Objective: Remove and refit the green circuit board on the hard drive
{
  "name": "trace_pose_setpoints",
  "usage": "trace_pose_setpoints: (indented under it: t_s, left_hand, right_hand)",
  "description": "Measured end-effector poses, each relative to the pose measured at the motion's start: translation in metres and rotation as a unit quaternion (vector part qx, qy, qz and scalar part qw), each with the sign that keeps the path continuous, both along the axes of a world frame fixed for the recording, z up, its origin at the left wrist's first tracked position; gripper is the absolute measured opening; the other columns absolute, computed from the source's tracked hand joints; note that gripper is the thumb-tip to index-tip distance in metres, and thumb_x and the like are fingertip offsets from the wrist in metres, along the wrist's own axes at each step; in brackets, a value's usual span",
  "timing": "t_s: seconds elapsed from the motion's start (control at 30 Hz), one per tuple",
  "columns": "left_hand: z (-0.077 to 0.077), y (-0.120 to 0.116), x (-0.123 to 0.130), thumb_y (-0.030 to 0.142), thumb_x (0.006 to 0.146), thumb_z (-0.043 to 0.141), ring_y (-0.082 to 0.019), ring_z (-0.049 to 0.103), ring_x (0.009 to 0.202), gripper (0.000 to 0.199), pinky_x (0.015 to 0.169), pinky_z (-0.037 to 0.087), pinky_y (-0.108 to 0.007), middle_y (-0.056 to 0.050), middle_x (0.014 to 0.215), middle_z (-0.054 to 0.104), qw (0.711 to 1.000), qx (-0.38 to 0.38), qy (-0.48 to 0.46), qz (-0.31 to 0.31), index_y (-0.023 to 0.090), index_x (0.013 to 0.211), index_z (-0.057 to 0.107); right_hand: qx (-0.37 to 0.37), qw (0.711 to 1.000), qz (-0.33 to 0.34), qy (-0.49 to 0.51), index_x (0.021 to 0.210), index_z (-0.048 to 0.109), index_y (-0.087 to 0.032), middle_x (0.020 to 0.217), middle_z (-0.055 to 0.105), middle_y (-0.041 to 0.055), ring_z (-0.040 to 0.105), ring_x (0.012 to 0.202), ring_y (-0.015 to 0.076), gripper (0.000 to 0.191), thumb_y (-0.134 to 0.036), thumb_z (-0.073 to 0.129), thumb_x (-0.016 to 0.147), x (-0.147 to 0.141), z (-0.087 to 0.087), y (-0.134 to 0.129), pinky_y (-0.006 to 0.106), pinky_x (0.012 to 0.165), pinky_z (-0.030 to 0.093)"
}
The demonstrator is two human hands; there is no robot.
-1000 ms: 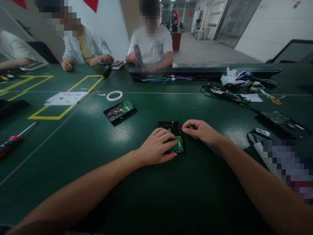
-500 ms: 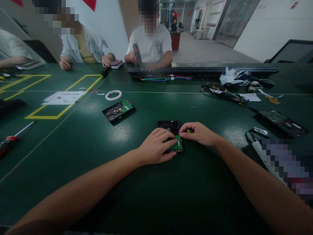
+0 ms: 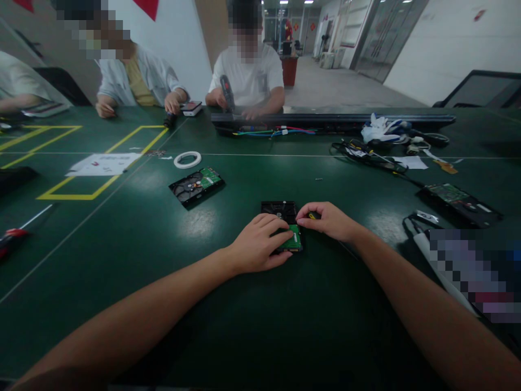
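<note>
A black hard drive with a green circuit board (image 3: 296, 239) lies on the dark green table in front of me. Over its left side rests my left hand (image 3: 260, 243), thumb and fingers spread across the board and holding the drive. At the drive's right edge is my right hand (image 3: 323, 220), its thumb and fingertips pinched together. A black and yellow screwdriver handle (image 3: 313, 215) shows inside that hand, with a thin shaft pointing down to the right. What the right fingertips pinch is too small to make out.
Another hard drive (image 3: 197, 186) and a white tape ring (image 3: 187, 159) lie ahead left; a third drive (image 3: 459, 203) is at right. Small screws (image 3: 318, 179) sit ahead. A red screwdriver (image 3: 16, 233) is far left. Across the table, people sit near a long black panel (image 3: 334, 120).
The view has shifted slightly, moving the right-side objects a little left in the picture. Both hands keep nearly the same place and pose at the drive.
</note>
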State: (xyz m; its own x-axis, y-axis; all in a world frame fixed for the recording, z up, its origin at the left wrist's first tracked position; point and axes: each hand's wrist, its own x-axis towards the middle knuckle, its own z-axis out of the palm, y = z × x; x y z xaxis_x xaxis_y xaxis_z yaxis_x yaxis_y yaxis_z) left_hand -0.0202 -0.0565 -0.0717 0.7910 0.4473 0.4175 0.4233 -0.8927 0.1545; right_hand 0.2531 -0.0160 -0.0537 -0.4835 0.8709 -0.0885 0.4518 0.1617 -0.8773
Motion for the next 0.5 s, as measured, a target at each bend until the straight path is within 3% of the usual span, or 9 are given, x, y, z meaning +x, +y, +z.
trace_pose_setpoints:
  t_s: [0.23, 0.5]
  left_hand:
    - [-0.0005, 0.0, 0.0001, 0.044, 0.103, 0.062, -0.031, 0.062, 0.121, 0.039, 0.105, 0.051, -0.049, -0.014, 0.131, 0.068, 1.0, 0.004, -0.002, -0.002, 0.016, 0.129, 0.07]
    - [0.0008, -0.001, 0.0003, 0.044, 0.103, 0.062, -0.031, 0.063, 0.123, 0.038, 0.106, 0.052, -0.049, -0.014, 0.132, 0.068, 1.0, -0.001, 0.003, 0.005, 0.018, 0.129, 0.07]
  right_hand:
    - [-0.055, 0.998, -0.003, -0.005, 0.098, 0.079, -0.023, 0.085, 0.068, 0.0002, 0.05, 0.068, 0.0146, 0.028, -0.049, 0.079, 0.087, -0.0012, 0.0034, 0.0007, 0.033, 0.067, 0.038]
    - [-0.071, 0.997, -0.021, 0.0, 0.097, 0.081, -0.024, 0.082, 0.069, 0.0002, 0.05, 0.065, 0.0141, 0.029, -0.05, 0.08, 0.085, -0.0033, 0.0034, -0.002, 0.033, 0.065, 0.037]
